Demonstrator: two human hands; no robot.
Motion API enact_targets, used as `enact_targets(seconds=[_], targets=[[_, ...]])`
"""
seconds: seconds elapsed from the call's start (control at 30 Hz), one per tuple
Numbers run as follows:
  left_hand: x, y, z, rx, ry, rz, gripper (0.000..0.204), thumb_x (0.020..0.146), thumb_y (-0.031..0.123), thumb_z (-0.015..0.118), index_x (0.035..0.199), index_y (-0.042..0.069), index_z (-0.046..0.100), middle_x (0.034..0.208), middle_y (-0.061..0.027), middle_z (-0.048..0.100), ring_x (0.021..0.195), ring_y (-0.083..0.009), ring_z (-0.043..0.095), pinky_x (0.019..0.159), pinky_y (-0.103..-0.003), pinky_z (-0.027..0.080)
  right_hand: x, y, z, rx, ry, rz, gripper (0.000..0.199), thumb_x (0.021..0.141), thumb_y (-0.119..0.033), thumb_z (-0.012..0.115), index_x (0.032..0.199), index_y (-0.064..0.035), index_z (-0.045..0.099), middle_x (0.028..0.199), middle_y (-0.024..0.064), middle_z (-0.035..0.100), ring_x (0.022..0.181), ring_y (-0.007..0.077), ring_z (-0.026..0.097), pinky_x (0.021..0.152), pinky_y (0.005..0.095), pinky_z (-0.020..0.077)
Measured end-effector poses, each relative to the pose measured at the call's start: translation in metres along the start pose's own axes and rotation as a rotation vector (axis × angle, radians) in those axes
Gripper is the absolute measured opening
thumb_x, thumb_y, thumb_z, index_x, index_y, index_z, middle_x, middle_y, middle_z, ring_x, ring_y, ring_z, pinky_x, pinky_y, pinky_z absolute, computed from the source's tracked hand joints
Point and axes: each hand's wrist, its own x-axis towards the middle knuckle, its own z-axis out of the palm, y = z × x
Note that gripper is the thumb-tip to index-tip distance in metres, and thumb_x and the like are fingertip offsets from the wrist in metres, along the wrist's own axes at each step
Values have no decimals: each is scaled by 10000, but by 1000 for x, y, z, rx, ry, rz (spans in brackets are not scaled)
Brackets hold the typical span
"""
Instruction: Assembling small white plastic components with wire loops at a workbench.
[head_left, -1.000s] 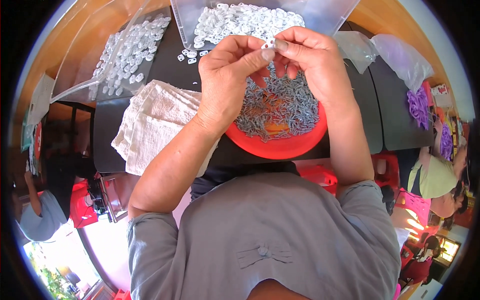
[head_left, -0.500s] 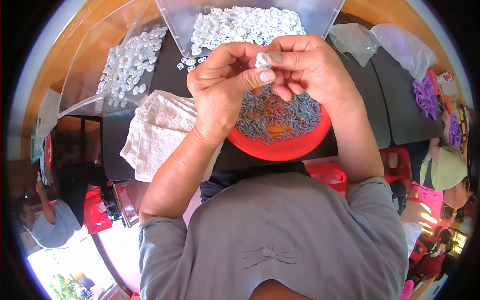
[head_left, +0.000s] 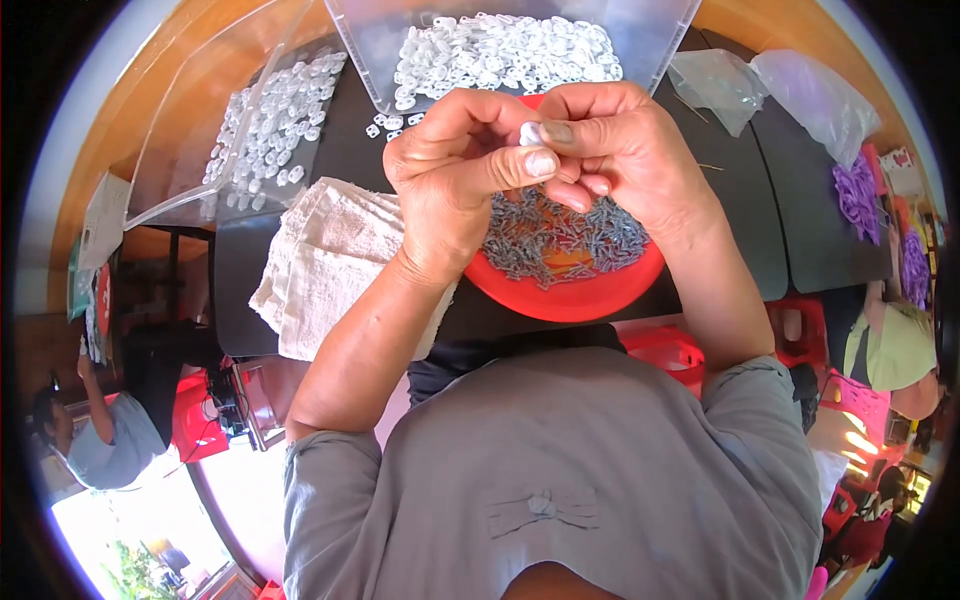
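Observation:
A small white plastic piece (head_left: 529, 133) is pinched at the fingertips of both hands, mostly covered by the thumbs. My left hand (head_left: 450, 180) has its thumb and index finger closed on it from the left. From the right, my right hand (head_left: 640, 150) presses its thumb close to the same piece, its other fingers curled below. Whether a screw is between the fingers is hidden. Under the hands stands a red bowl (head_left: 565, 306) holding many thin grey screw-like pieces (head_left: 545, 250). Beyond, a clear plastic bin (head_left: 357, 60) holds a heap of white two-holed pieces (head_left: 510, 55).
A folded cream towel (head_left: 330, 270) lies left of the bowl. More white pieces (head_left: 265, 130) lie by a clear plastic lid (head_left: 160, 200). Clear bags (head_left: 815, 95) and purple bundles (head_left: 856, 200) are at the right. Another person (head_left: 110, 440) is at the far left.
Both hands have come slightly nearer to me, with the thumbs closer over the white piece, which shows less. The whole view has shifted a little.

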Motion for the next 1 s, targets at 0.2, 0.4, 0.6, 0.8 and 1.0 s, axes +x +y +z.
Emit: enact_targets(seconds=[0.2, 0.4, 0.6, 0.8, 1.0], targets=[[-1, 1, 0, 25, 26, -34, 171, 777, -28, 754, 903, -27, 639, 814, -64, 663, 712, -121, 628, 658, -256, 550, 0, 4, 1, -11, -31, -43, 236, 905, -195, 657, 825, 24, 626, 611, 35, 547, 476, 116, 527, 414, 185, 316], [4, 29, 2, 228, 323, 77, 121, 789, -75, 678, 901, -44, 643, 778, -90, 661, 590, -132, 610, 491, -235, 478, 4, -7, 1, -447, 281, -31, 259, 910, -269, 651, 835, -22, 670, 646, 5, 570, 523, 91, 525, 480, 225, 363], [40, 118, -84, 867, 673, 420, 174, 736, -40, 719, 907, -52, 683, 801, -90, 665, 609, -130, 611, 513, -226, 480, 13, 1, -12, -1111, 157, -213, 179, 870, -199, 660, 856, -21, 663, 659, 20, 582, 609, 98, 509, 558, 260, 411], [39, 108, -93, 1132, 738, 635, 202, 738, -10, 754, 926, -36, 685, 823, -72, 674, 682, -106, 609, 599, -209, 492, 86, 23, -9, -1556, 182, -442, 123, 817, -157, 621, 877, -61, 667, 752, 100, 655, 742, 261, 637, 659, 390, 475], [15, 61, -54, 629, 590, 217, 120, 767, -43, 704, 884, -56, 684, 786, -92, 673, 615, -130, 620, 496, -222, 454, 137, 51, 2, -1718, 9, -481, 96, 701, -87, 595, 751, -50, 668, 784, 133, 676, 799, 345, 665, 626, 465, 506]])
